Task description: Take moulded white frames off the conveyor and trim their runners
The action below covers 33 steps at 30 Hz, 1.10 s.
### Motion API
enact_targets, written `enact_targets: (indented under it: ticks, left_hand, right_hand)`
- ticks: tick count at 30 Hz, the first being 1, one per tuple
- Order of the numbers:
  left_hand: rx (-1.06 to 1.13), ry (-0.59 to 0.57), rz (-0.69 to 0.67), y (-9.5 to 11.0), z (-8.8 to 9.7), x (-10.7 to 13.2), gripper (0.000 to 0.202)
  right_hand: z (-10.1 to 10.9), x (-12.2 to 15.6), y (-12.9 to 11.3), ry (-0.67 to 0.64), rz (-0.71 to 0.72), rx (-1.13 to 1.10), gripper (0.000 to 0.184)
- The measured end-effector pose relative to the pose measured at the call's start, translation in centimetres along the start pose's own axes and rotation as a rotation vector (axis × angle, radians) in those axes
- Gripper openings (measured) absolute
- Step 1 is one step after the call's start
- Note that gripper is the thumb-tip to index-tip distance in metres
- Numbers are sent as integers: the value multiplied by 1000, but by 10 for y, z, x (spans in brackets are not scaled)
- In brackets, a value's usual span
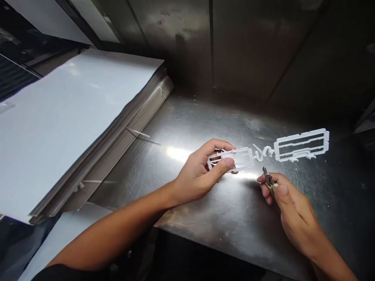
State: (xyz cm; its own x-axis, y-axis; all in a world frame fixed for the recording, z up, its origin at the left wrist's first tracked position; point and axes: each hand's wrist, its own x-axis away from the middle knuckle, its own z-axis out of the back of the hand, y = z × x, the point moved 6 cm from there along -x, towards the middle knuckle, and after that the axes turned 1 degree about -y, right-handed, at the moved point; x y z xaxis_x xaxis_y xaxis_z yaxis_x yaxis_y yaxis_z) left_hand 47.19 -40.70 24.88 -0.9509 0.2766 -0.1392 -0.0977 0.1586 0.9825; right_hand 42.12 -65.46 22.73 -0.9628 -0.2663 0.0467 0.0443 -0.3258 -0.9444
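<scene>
1. White plastic model-kit runner (301,145): a long, flat lattice of rectangular frames and thin bars, held roughly level, its far frame jutting out to the right.
2. Left hand (202,171) closed on the runner's near frame, thumb across the top, fingers curled behind.
3. Right hand (288,203) just below the runner's middle, apart from it, closed around the pale handles of small side cutters (268,180), metal tips pointing up toward the runner.
4. Scratched, shiny steel table (187,125) directly beneath the runner.
5. Thick stack of white sheets (67,125) on the table, well left of the runner.
6. Thin white plastic strip (138,133) against the stack's edge, between the stack and the runner.
7. Dark metal wall (249,50) along the table's far side, beyond the runner.
</scene>
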Motion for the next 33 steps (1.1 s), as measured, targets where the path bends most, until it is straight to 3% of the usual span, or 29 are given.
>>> enact_targets:
  ticks: [11, 33]
  left_hand:
    - [-63, -58, -93, 4, -12, 5, 16]
    - [-196, -61, -33, -1, -12, 6, 20]
  right_hand:
    - [-9, -2, -12, -87, 64, 39, 31]
    - [-9, -4, -19, -95, 58, 117, 35]
